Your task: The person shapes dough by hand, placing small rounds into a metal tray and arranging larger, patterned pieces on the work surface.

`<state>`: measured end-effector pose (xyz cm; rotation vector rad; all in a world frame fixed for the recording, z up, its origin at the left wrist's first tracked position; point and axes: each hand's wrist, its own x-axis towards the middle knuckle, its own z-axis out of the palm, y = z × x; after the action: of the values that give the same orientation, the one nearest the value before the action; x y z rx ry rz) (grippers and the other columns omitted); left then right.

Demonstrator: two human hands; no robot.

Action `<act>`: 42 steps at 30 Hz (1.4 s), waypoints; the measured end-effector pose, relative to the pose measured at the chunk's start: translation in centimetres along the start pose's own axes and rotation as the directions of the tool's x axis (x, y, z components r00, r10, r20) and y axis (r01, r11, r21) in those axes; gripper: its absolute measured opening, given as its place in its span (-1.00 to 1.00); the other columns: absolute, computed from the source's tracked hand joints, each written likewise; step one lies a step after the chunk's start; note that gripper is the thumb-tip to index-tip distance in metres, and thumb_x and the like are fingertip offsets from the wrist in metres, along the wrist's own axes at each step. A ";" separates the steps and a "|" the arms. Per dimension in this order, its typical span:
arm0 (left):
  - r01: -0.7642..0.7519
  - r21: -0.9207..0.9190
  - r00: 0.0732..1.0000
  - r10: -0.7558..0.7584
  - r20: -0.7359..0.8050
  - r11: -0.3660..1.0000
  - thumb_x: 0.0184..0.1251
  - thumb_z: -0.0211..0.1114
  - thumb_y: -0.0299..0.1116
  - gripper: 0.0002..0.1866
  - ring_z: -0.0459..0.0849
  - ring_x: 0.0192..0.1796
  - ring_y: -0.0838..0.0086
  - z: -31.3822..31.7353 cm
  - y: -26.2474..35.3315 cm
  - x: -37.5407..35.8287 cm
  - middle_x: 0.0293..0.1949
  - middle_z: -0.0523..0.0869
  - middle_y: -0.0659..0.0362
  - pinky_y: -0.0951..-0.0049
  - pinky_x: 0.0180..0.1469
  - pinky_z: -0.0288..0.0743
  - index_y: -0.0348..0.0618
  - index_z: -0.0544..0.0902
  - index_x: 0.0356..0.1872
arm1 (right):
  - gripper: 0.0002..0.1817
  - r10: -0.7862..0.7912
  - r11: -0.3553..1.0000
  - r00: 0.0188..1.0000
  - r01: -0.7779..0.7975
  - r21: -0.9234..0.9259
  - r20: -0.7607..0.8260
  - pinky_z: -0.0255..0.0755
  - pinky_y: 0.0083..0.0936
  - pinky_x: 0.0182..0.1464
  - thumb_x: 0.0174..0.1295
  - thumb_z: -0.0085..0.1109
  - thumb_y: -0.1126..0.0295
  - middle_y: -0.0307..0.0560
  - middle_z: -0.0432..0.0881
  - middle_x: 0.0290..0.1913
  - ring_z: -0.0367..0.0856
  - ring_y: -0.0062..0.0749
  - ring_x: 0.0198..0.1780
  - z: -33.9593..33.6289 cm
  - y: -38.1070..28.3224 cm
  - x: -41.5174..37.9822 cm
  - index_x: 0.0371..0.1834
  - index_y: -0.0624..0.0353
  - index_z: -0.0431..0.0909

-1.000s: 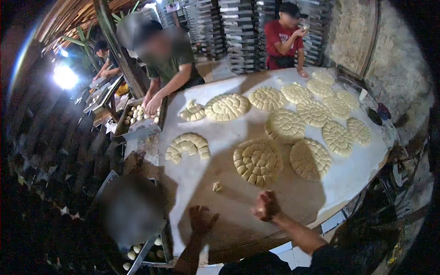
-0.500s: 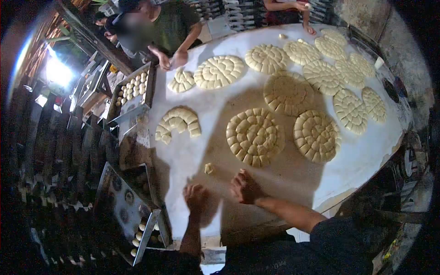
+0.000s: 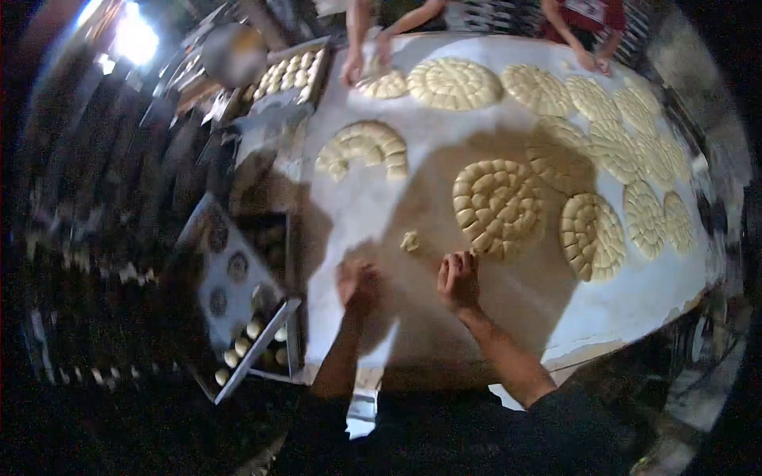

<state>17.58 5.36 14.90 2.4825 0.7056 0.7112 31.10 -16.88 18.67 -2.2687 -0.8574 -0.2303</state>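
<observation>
My left hand [image 3: 359, 283] is over the pale tabletop [image 3: 337, 230], smeared by motion; whatever is under its fingers is hidden. To its right, my right hand [image 3: 459, 281] is closed, knuckles up and fingers curled in; I cannot make out what they hold. A small lump of dough [image 3: 409, 241] lies between and just beyond the two hands. Close past my right fingertips is a large round of dough cut into many segments [image 3: 500, 208]. Farther off to the left sits an arch of cut dough [image 3: 363, 148].
More cut dough rounds [image 3: 454, 84] cover the far and right side. A tray of dough balls [image 3: 290, 75] stands at the back left, and a metal tray with a few balls [image 3: 250, 337] at the near left. Across the table are two other people's hands [image 3: 367, 63] [image 3: 594, 62].
The view has shifted, so the table sits higher and farther right. My right hand has turned more upright, close to the dough round. The small lump remains on the table.
</observation>
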 end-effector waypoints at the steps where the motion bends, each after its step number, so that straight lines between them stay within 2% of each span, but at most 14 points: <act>1: 0.043 -0.087 0.999 -0.042 0.018 0.995 0.29 0.28 -0.20 -0.76 0.57 0.09 0.06 1.0 2.0 -0.2 -0.14 0.66 0.01 0.14 0.20 0.41 -0.07 0.64 -0.11 | -0.87 0.011 1.000 1.000 -0.011 0.015 -0.019 0.25 -0.01 0.21 0.17 0.07 0.45 0.13 0.49 -0.17 0.45 0.09 -0.04 0.2 -1.8 -0.1 -0.25 0.25 0.48; 7: -0.108 -0.243 0.920 0.189 0.342 0.964 0.26 0.29 -0.34 -0.70 0.57 0.07 0.03 -7.1 3.2 -10.1 -0.07 0.63 -0.05 0.07 0.18 0.42 -0.21 0.59 -0.02 | -0.91 -0.417 0.909 0.896 0.407 0.094 0.154 0.39 -0.14 0.06 0.19 0.02 0.51 0.13 0.57 -0.26 0.57 -0.02 -0.15 -3.5 -3.1 -6.2 -0.33 0.29 0.50; 9: -0.012 -0.277 0.919 0.120 0.376 0.961 0.26 0.29 -0.36 -0.66 0.56 0.08 0.02 -11.8 2.1 -11.4 -0.03 0.61 -0.08 0.05 0.19 0.42 -0.25 0.58 0.03 | -0.78 0.087 0.983 0.895 -0.147 0.106 0.437 0.51 -0.24 -0.04 0.24 0.15 0.30 0.05 0.64 -0.29 0.66 -0.08 -0.21 -7.3 -3.1 -5.6 -0.23 0.25 0.59; 11: 0.084 -0.305 0.935 0.031 0.354 0.949 0.26 0.29 -0.39 -0.63 0.56 0.09 0.00 -17.7 1.6 -9.9 0.01 0.60 -0.11 0.02 0.20 0.41 -0.30 0.56 0.07 | -0.75 0.366 0.916 0.671 -0.382 -0.122 0.644 0.54 -0.34 -0.24 0.24 0.14 0.38 0.22 0.63 -0.27 0.68 -0.28 -0.24 -9.5 -3.9 -3.2 -0.18 0.40 0.57; 14: -0.032 -0.309 0.993 0.066 0.100 0.951 0.25 0.32 -0.43 -0.61 0.58 0.07 -0.01 -27.3 2.2 -4.3 -0.01 0.58 -0.15 0.06 0.15 0.47 -0.26 0.56 0.11 | -0.68 0.418 0.861 0.643 -0.505 -0.055 0.642 0.54 -0.24 -0.15 0.33 0.11 0.24 0.16 0.69 -0.23 0.71 -0.07 -0.25 -7.9 -11.3 -1.6 -0.08 0.29 0.61; 17: 0.164 -0.179 0.986 -0.154 0.070 0.970 0.18 0.34 -0.40 -0.54 0.61 0.11 -0.02 -29.9 -2.8 0.5 -0.01 0.62 -0.21 0.10 0.09 0.52 -0.18 0.55 0.15 | -0.62 -0.178 0.945 0.874 0.023 0.327 0.452 0.55 -0.23 -0.14 0.32 0.19 0.23 0.09 0.67 -0.12 0.71 -0.14 -0.12 -3.3 -21.2 -0.1 0.09 0.23 0.53; 21: 0.272 0.185 0.887 -0.321 0.333 0.944 0.15 0.39 -0.28 -0.27 0.60 0.09 -0.15 -27.8 -8.3 1.5 0.03 0.63 -0.23 0.02 0.15 0.47 -0.15 0.31 0.36 | -0.66 -0.442 0.799 0.873 0.277 0.533 0.208 0.50 -0.37 0.04 0.24 0.29 0.44 0.07 0.61 -0.08 0.64 -0.13 -0.04 0.1 -34.2 4.4 0.06 0.26 0.51; 24: 0.239 0.107 0.903 -0.261 0.340 0.965 0.08 0.42 -0.21 -0.04 0.56 0.16 -0.19 -27.7 -8.9 0.8 0.14 0.55 -0.30 0.00 0.17 0.45 -0.14 0.09 0.48 | -0.70 -0.520 0.845 0.732 0.367 0.389 0.441 0.54 -0.21 -0.07 0.16 0.32 0.37 0.20 0.61 -0.05 0.64 0.06 -0.07 5.5 -33.3 6.0 -0.07 0.21 0.56; 27: 0.112 -0.117 0.960 -0.076 0.271 0.987 0.10 0.41 -0.23 0.11 0.57 0.13 -0.21 -28.2 -9.2 -0.2 0.17 0.53 -0.28 -0.02 0.18 0.42 -0.12 -0.21 0.54 | -0.75 -0.498 0.822 0.856 0.414 0.391 0.140 0.45 -0.08 0.03 0.17 0.26 0.40 0.13 0.63 -0.18 0.60 0.14 -0.10 3.1 -31.2 3.7 -0.11 0.24 0.58; 29: 0.220 -0.012 0.973 -0.218 0.070 0.976 0.07 0.45 -0.30 -0.03 0.62 0.01 -0.13 -30.3 -4.6 0.5 0.04 0.59 -0.21 0.01 0.14 0.44 -0.14 0.06 0.49 | -0.78 -0.389 0.857 0.920 0.345 0.384 0.042 0.42 -0.06 0.07 0.18 0.22 0.38 0.12 0.62 -0.23 0.59 0.13 -0.11 0.1 -28.0 2.4 -0.15 0.24 0.58; 33: -0.024 -0.405 0.997 -0.010 -0.081 0.914 0.14 0.45 -0.39 -0.43 0.64 -0.12 0.37 -24.8 5.9 4.0 -0.18 0.63 0.14 0.32 0.07 0.51 -0.17 0.48 0.20 | -0.83 -0.096 0.991 0.992 0.088 0.099 0.087 0.39 -0.10 -0.05 0.22 0.15 0.31 0.04 0.58 -0.36 0.54 0.06 -0.24 -0.4 -12.2 -3.3 -0.31 0.19 0.54; 35: 0.042 -0.636 0.915 0.227 0.334 0.771 0.13 0.51 -0.37 -0.45 0.63 -0.13 0.34 -17.6 7.4 7.2 -0.15 0.64 0.08 0.35 -0.05 0.55 -0.19 0.50 0.14 | -0.80 0.018 0.997 0.995 -0.026 0.073 0.100 0.36 -0.10 -0.10 0.25 0.10 0.27 0.03 0.54 -0.39 0.50 0.05 -0.26 -1.6 -6.3 -5.9 -0.37 0.19 0.51; 38: 0.473 -0.689 0.807 0.043 0.588 0.550 0.27 0.43 -0.11 -0.52 0.67 -0.10 0.40 -0.9 3.7 14.5 -0.08 0.72 0.14 0.38 -0.07 0.58 -0.16 0.61 0.12 | -0.80 -0.064 0.997 0.998 0.063 -0.037 -0.027 0.38 -0.15 -0.16 0.26 0.12 0.29 0.02 0.53 -0.42 0.52 -0.03 -0.32 -5.7 0.4 -8.9 -0.39 0.21 0.51; 42: 0.229 0.118 0.945 -0.249 0.213 0.966 0.22 0.40 0.08 -0.35 0.68 -0.04 0.12 13.1 2.1 23.4 -0.02 0.70 -0.02 0.19 0.00 0.54 -0.17 0.53 0.19 | -0.86 0.129 0.990 0.984 -0.120 0.075 -0.120 0.39 -0.21 -0.22 0.21 0.18 0.36 -0.02 0.52 -0.45 0.53 -0.11 -0.36 -9.1 4.4 -10.6 -0.39 0.19 0.50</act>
<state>43.13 13.64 14.28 2.4491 0.9487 0.3061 26.46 -30.72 18.98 -2.2102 -0.6468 -0.2790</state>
